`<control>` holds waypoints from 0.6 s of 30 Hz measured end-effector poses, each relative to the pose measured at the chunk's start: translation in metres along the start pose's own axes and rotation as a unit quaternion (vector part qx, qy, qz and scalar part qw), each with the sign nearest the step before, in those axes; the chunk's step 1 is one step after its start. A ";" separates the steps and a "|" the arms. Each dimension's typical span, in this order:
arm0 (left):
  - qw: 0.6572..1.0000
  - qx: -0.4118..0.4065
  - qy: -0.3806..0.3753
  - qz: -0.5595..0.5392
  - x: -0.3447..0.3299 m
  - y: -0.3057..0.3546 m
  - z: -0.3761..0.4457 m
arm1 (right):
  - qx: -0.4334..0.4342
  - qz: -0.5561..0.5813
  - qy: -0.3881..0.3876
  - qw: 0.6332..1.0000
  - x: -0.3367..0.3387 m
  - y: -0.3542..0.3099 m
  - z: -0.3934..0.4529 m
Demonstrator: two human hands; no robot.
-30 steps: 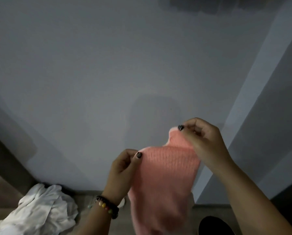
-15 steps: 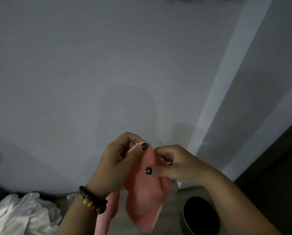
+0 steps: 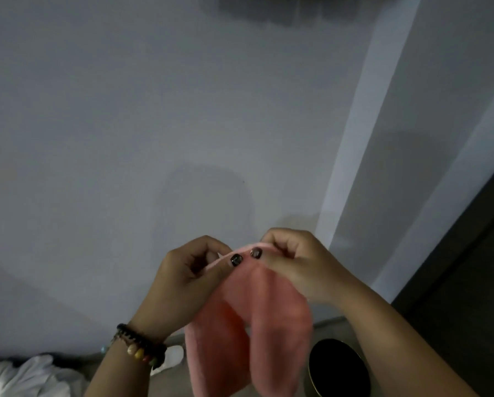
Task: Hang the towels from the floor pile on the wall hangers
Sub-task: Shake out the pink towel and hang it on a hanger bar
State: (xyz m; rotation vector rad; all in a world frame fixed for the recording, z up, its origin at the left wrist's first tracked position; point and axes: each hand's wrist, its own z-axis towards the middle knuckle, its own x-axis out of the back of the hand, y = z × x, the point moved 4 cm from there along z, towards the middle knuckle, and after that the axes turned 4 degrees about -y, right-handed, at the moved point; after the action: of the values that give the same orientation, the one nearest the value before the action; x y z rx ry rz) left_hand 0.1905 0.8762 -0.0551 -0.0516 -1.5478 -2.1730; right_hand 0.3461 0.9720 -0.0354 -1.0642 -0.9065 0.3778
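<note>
A pink towel (image 3: 257, 325) hangs in front of me, folded over so that two lobes droop down. My left hand (image 3: 188, 279) and my right hand (image 3: 294, 262) pinch its top edge side by side, thumbs almost touching. A pile of white towels (image 3: 25, 376) lies on the floor at the bottom left. A dark shape at the top edge of the grey wall (image 3: 154, 110) is too cut off to identify; no hanger can be made out.
A round black bin (image 3: 337, 368) with a thin gold rim stands on the floor just right of the pink towel. A pale vertical wall strip (image 3: 363, 138) runs down on the right, and a dark door or panel (image 3: 469, 282) fills the lower right corner.
My hands spread the towel wide one second ago, then came together at its top edge. They now sit a little higher, and the towel hangs folded in two lobes.
</note>
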 end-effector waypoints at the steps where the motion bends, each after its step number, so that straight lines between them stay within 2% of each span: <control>1: 1.000 0.013 0.004 -0.024 0.000 -0.004 -0.002 | 0.017 0.003 0.026 1.000 0.003 -0.003 0.002; 5: 0.995 0.072 0.018 -0.064 -0.001 -0.027 -0.011 | 0.053 -0.003 0.150 0.987 0.027 -0.006 0.010; 8: 0.991 0.108 0.061 -0.056 0.007 -0.041 -0.017 | 0.025 -0.027 0.247 0.968 0.053 0.002 0.010; 10: 0.988 0.114 0.081 -0.065 0.011 -0.042 -0.019 | -0.005 -0.065 0.272 0.960 0.063 0.006 0.008; 12: 0.988 0.101 0.090 -0.072 0.014 -0.039 -0.017 | -0.022 -0.082 0.222 0.971 0.058 0.005 0.009; 14: 0.992 0.075 0.071 -0.068 0.012 -0.032 -0.013 | -0.020 -0.084 0.089 0.992 0.038 0.001 0.013; 16: 0.997 0.041 0.038 -0.058 0.005 -0.023 -0.008 | -0.027 -0.063 -0.051 0.996 0.009 0.003 0.015; 18: 0.998 0.011 0.021 -0.062 -0.003 -0.014 -0.002 | -0.033 -0.047 -0.130 0.990 -0.016 0.007 0.015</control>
State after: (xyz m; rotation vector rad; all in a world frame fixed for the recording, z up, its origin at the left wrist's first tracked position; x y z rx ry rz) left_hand 0.1886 0.8789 -0.0691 0.0998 -1.5904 -2.2359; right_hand 0.3255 0.9736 -0.0459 -1.0434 -1.2036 0.4171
